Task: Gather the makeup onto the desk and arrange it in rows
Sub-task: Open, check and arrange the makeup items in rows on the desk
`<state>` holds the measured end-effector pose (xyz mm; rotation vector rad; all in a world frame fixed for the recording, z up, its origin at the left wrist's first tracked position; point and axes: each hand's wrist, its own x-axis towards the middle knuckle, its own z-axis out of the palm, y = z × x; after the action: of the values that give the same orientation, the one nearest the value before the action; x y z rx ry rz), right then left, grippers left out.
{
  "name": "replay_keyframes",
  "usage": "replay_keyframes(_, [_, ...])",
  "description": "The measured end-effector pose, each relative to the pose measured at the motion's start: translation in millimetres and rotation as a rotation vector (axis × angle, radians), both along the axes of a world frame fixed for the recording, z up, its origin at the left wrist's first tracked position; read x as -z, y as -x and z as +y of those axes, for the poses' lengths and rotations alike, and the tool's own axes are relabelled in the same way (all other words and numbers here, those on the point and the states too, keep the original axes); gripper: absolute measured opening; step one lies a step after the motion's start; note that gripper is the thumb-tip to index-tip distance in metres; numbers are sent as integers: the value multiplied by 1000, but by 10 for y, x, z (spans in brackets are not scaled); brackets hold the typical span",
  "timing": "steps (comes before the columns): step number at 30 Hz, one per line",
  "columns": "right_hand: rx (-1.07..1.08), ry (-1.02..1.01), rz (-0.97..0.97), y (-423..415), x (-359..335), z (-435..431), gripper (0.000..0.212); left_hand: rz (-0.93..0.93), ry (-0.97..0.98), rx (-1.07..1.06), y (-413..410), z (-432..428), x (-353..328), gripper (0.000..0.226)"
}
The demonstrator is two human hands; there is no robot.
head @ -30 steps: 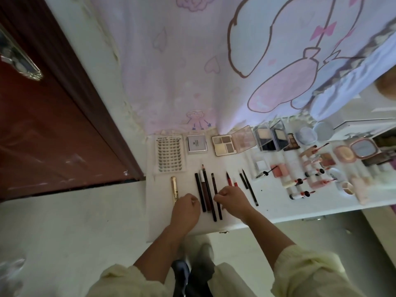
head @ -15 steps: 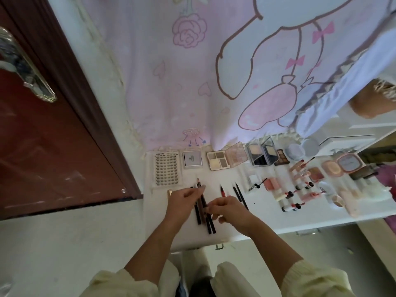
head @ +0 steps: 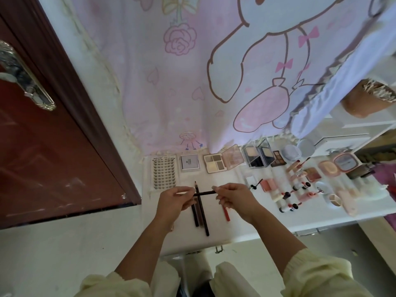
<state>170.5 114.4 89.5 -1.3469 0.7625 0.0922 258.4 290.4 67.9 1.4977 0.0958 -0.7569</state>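
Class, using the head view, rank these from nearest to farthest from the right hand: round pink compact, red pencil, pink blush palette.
1. red pencil, poking out beneath the right hand pinching the black pencil.
2. pink blush palette, to its right.
3. round pink compact, far right, toward the back.

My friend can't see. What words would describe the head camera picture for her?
The left hand and right hand pinch the ends of a thin black pencil crosswise above three dark pencils in a row on a white desk. A red pencil lies beside them; open eyeshadow palettes line the back.
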Motion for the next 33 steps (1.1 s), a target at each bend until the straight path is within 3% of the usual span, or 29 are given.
replay_keyframes(4, [33, 74, 5, -63, -32, 16, 21, -375, -303, 349, -10, -1, 82, 24])
replay_keyframes(8, [58, 133, -9, -104, -18, 92, 28, -411, -296, 536, 50, -89, 4, 18])
replay_keyframes(19, [34, 247, -1, -105, 25, 137, 27, -665, -455, 611, 147, -194, -44, 35])
replay_keyframes(26, [7, 261, -57, -119, -31, 103, 27, -696, -505, 595, 126, -175, -68, 32])
replay_keyframes(29, [-9, 220, -56, -134, -19, 61, 26, -639, -423, 618, 95, -173, -46, 31])
replay_keyframes(33, [-34, 222, -30, -145, -18, -8, 25, -456, -373, 578, 91, -192, -131, 56])
